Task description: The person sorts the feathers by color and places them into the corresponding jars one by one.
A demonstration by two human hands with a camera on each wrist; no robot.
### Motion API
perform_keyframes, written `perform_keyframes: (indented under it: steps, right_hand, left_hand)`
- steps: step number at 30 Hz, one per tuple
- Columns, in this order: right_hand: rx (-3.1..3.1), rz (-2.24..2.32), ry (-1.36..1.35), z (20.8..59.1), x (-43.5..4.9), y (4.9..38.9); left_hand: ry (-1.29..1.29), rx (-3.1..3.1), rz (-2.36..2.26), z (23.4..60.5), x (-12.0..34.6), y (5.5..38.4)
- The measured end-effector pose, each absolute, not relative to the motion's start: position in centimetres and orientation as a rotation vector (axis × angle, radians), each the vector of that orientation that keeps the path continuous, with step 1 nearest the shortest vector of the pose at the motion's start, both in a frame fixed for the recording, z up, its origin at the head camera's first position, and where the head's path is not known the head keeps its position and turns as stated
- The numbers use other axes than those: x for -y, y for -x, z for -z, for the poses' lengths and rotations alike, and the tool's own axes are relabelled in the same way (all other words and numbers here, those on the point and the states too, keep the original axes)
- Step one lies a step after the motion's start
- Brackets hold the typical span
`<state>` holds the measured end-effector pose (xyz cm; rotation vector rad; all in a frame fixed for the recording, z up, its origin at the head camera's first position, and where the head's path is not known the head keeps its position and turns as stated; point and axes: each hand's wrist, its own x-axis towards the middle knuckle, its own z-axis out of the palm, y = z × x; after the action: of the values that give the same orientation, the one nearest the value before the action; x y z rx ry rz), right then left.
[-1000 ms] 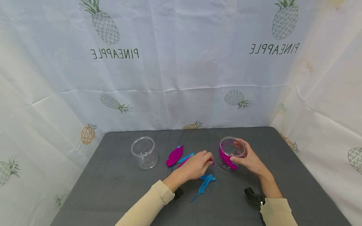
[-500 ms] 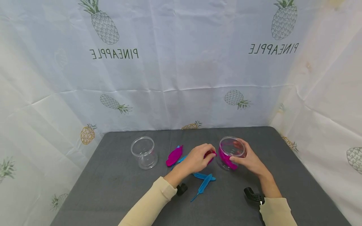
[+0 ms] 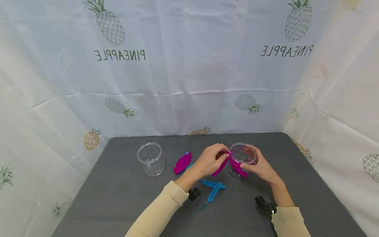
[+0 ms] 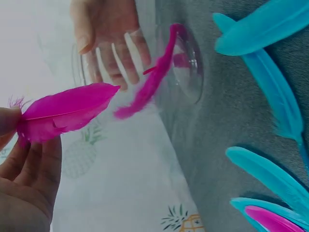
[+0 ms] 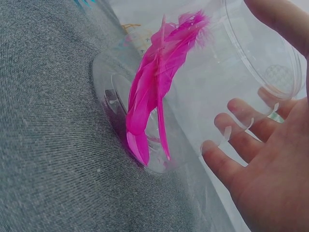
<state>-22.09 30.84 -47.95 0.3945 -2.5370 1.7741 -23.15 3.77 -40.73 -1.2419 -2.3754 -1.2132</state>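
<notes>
Left hand (image 3: 209,160): fingertips and thumb pinch one end of a magenta feather (image 4: 67,113), its blade free, held just beside the right jar (image 3: 237,144); contact between the two cannot be confirmed from these angles. Right hand (image 3: 262,168): fingers spread and curved round that jar, which stands upright on the grey table (image 3: 112,200), pink feathers (image 5: 150,87) inside. Two blue feathers (image 3: 214,193) lie crossed nearer the person.

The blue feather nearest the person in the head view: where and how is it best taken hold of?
Probably by its bare quill, pinched from above on the near side: the quill is thin and points toward the person and leftward, while the front blue feather's broad end crosses over a second blue feather.
</notes>
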Motion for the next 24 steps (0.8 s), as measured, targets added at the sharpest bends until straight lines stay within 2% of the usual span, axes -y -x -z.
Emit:
perform_keyframes:
  steps: [24]
  right_hand:
    - [2.548, -1.777, -0.386, 47.8, -30.7, 22.1]
  left_hand:
    - [1.077, 2.096, 1.487, 38.5, -5.8, 24.8]
